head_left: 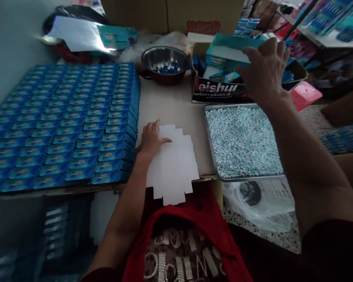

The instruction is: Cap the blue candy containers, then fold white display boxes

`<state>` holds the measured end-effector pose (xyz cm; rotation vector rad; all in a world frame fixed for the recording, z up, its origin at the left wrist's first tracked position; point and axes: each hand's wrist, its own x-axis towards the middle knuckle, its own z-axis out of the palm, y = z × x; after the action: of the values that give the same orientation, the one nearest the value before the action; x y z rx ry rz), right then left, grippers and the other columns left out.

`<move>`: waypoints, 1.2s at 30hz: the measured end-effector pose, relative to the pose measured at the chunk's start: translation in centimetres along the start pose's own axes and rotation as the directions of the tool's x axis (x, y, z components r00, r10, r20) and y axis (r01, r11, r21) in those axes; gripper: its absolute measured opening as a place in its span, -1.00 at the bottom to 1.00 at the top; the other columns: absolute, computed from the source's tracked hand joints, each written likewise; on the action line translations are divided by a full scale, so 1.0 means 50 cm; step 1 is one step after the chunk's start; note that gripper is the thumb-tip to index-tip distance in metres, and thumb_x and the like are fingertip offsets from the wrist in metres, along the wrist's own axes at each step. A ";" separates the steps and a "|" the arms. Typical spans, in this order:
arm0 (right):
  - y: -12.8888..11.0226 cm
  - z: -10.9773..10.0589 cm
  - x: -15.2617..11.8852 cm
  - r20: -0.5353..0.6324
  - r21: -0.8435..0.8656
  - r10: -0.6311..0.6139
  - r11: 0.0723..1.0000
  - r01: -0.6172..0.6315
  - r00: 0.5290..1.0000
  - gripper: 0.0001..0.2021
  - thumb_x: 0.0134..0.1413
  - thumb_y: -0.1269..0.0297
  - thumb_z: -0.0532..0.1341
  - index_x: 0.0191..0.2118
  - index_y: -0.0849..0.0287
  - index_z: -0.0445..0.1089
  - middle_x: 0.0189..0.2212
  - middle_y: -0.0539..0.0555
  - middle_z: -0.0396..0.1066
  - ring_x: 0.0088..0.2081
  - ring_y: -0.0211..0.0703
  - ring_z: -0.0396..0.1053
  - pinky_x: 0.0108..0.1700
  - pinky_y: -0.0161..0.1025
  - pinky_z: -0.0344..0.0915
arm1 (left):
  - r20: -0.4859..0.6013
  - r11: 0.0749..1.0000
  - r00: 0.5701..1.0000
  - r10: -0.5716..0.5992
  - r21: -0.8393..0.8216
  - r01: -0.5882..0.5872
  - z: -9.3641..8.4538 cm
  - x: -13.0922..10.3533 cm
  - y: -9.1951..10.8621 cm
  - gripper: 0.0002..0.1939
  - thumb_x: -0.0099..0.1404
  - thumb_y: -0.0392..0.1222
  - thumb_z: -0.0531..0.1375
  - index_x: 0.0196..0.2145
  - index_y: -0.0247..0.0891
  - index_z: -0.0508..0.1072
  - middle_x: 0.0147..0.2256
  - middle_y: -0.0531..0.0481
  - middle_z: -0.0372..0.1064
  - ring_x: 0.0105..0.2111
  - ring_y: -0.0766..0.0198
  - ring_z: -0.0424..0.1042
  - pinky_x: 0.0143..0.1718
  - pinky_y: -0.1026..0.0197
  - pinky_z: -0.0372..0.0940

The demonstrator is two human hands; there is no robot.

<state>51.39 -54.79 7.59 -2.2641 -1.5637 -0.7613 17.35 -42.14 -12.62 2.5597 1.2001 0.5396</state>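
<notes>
A flat white die-cut carton blank [175, 164] lies at the table's front edge, its lower flaps hanging over it. My left hand [151, 137] rests on the blank's left side, the thumb stretched across its upper part and apart from the fingers. Higher up on the right, my right hand [266, 70] is raised with fingers spread and nothing visible in it. It is over a black printed cardboard box [214, 92], in front of an open teal carton [223, 53] lying in that box. Below my right forearm is a metal tray [210, 133] full of small pale blue and white pellets.
Rows of small blue packs [61, 129] cover the left of the table. A steel bowl [164, 53] with blue and white caps stands at the back. Behind it rises a brown cardboard box [170, 17]. A plastic bag [261, 211] hangs below the tray.
</notes>
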 end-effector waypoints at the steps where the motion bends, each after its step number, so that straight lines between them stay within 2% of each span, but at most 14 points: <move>1: -0.015 0.019 0.002 0.021 0.039 -0.015 0.999 0.014 1.000 -0.34 0.48 -0.17 0.06 0.33 0.27 0.49 0.22 0.39 0.41 0.23 0.32 0.29 0.08 0.21 0.17 | 0.076 1.000 0.997 -0.015 0.019 0.013 0.008 0.023 -0.006 -0.08 0.14 0.13 0.55 0.34 -0.23 0.37 0.24 -0.36 0.36 0.23 -0.28 0.34 0.23 -0.18 0.29; 3: -0.079 0.070 -0.036 0.173 0.134 -0.133 0.985 0.111 0.976 -0.49 0.49 -0.01 0.17 0.24 0.30 0.55 0.12 0.36 0.48 0.18 0.21 0.37 0.13 0.12 0.23 | 0.195 0.998 0.980 -0.028 0.055 0.018 0.017 0.051 -0.014 -0.09 0.09 0.15 0.57 0.31 -0.20 0.43 0.25 -0.35 0.33 0.23 -0.32 0.31 0.21 -0.20 0.30; 5: -0.157 0.127 -0.106 0.440 0.236 -0.307 0.946 0.221 0.844 -0.61 0.38 0.07 0.33 0.14 0.22 0.62 0.07 0.30 0.52 0.14 0.21 0.38 0.12 0.08 0.29 | 0.258 0.998 0.966 -0.027 0.064 0.011 0.019 0.062 -0.018 -0.13 0.08 0.15 0.57 0.27 -0.21 0.49 0.21 -0.33 0.36 0.20 -0.31 0.33 0.20 -0.17 0.31; 6: -0.190 0.153 -0.143 0.497 0.280 -0.353 0.930 0.239 0.793 -0.60 0.34 0.07 0.36 0.17 0.17 0.60 0.08 0.27 0.52 0.13 0.20 0.38 0.13 0.07 0.30 | 0.264 0.998 0.964 -0.018 0.060 0.002 0.019 0.062 -0.019 -0.14 0.07 0.15 0.57 0.25 -0.22 0.51 0.18 -0.32 0.37 0.19 -0.28 0.34 0.19 -0.15 0.32; 8: -0.234 0.194 -0.204 0.543 0.322 -0.364 0.923 0.212 0.757 -0.53 0.35 0.05 0.34 0.28 0.11 0.52 0.12 0.25 0.50 0.13 0.18 0.36 0.13 0.04 0.31 | 0.234 0.999 0.972 0.011 0.048 -0.023 0.020 0.060 -0.020 -0.15 0.05 0.14 0.59 0.23 -0.22 0.52 0.19 -0.31 0.37 0.17 -0.23 0.36 0.18 -0.11 0.34; 10: -0.247 0.217 -0.238 0.526 0.317 -0.325 0.932 0.173 0.786 -0.45 0.36 0.02 0.32 0.36 0.11 0.42 0.16 0.27 0.47 0.14 0.20 0.33 0.13 0.03 0.30 | 0.154 0.998 0.987 0.038 0.039 -0.044 0.022 0.058 -0.022 -0.21 0.04 0.10 0.60 0.17 -0.20 0.55 0.23 -0.30 0.37 0.17 -0.19 0.39 0.19 -0.09 0.34; 12: -0.243 0.228 -0.252 0.477 0.305 -0.294 0.939 0.157 0.828 -0.36 0.32 -0.04 0.34 0.40 0.11 0.37 0.19 0.31 0.42 0.16 0.24 0.29 0.14 0.05 0.28 | 0.036 0.999 0.998 0.051 0.014 -0.051 0.023 0.059 -0.023 -0.39 0.10 0.00 0.58 0.08 -0.19 0.59 0.19 -0.26 0.43 0.14 -0.14 0.44 0.19 -0.07 0.35; 16: -0.230 0.239 -0.257 0.396 0.348 -0.239 0.932 0.096 0.887 -0.24 0.19 -0.06 0.44 0.41 0.13 0.32 0.22 0.33 0.37 0.17 0.26 0.25 0.18 0.08 0.25 | -0.138 0.997 0.989 0.052 -0.041 -0.059 0.019 0.062 -0.018 -0.93 0.35 -0.15 0.39 -0.23 -0.15 0.61 -0.15 -0.11 0.62 -0.06 -0.01 0.57 0.22 -0.11 0.31; 20: -0.227 0.256 -0.262 0.408 0.452 -0.173 0.891 -0.034 0.897 -0.34 0.11 0.03 0.51 0.26 0.16 0.42 0.14 0.25 0.43 0.14 0.19 0.30 0.21 0.03 0.25 | -0.242 0.991 0.968 0.074 -0.087 -0.097 0.006 0.056 -0.017 -0.87 0.43 -0.19 0.30 -0.32 -0.15 0.56 -0.24 -0.04 0.64 -0.15 0.07 0.60 0.29 -0.17 0.27; 24: -0.228 0.259 -0.265 0.415 0.574 -0.139 0.807 -0.140 0.899 -0.38 0.04 0.11 0.53 0.19 0.17 0.43 0.12 0.22 0.47 0.13 0.14 0.35 0.19 -0.01 0.27 | -0.396 0.961 0.917 0.043 -0.234 -0.146 -0.011 0.047 -0.031 -0.90 0.42 -0.20 0.32 -0.30 -0.19 0.56 -0.20 -0.09 0.63 -0.09 0.08 0.60 0.10 -0.01 0.41; 29: -0.246 0.246 -0.250 0.538 0.720 -0.166 0.600 -0.349 0.826 -0.12 -0.02 0.28 0.51 0.43 0.17 0.25 0.01 0.14 0.54 -0.14 -0.09 0.42 -0.01 -0.14 0.34 | -0.407 0.925 0.913 -0.004 -0.349 -0.152 -0.016 0.044 -0.034 -0.93 0.41 -0.21 0.36 -0.26 -0.22 0.58 -0.30 -0.01 0.59 -0.23 0.19 0.59 -0.09 0.15 0.44; 31: -0.254 0.245 -0.237 0.544 0.750 -0.175 0.540 -0.382 0.821 -0.08 -0.05 0.35 0.49 0.46 0.15 0.24 -0.09 0.06 0.56 -0.20 -0.14 0.41 -0.04 -0.17 0.33 | -0.445 0.888 0.895 0.008 -0.409 -0.211 -0.015 0.044 -0.027 -0.92 0.39 -0.19 0.38 -0.27 -0.22 0.60 -0.31 0.01 0.60 -0.26 0.23 0.59 -0.14 0.20 0.44; 34: -0.259 0.246 -0.220 0.544 0.767 -0.159 0.492 -0.411 0.824 -0.45 -0.10 0.38 0.48 0.10 0.17 0.56 -0.29 -0.01 0.51 -0.26 -0.17 0.40 -0.10 -0.20 0.31 | -0.502 0.830 0.864 0.025 -0.471 -0.298 -0.018 0.040 -0.014 -0.89 0.36 -0.16 0.42 -0.31 -0.21 0.63 -0.36 0.05 0.61 -0.32 0.27 0.58 -0.21 0.24 0.43; 36: -0.256 0.243 -0.220 0.550 0.782 -0.105 0.414 -0.467 0.829 -0.58 -0.19 0.34 0.52 -0.10 0.17 0.58 -0.35 -0.03 0.49 -0.29 -0.18 0.40 -0.15 -0.22 0.31 | -0.510 0.821 0.860 -0.027 -0.502 -0.272 -0.026 0.038 -0.006 -0.90 0.32 -0.17 0.44 -0.32 -0.20 0.63 -0.37 0.07 0.60 -0.33 0.29 0.58 -0.23 0.25 0.42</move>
<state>39.68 -52.35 -9.40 -1.7157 -1.3094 0.7664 17.69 -40.39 -11.15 2.0370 0.8143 1.4261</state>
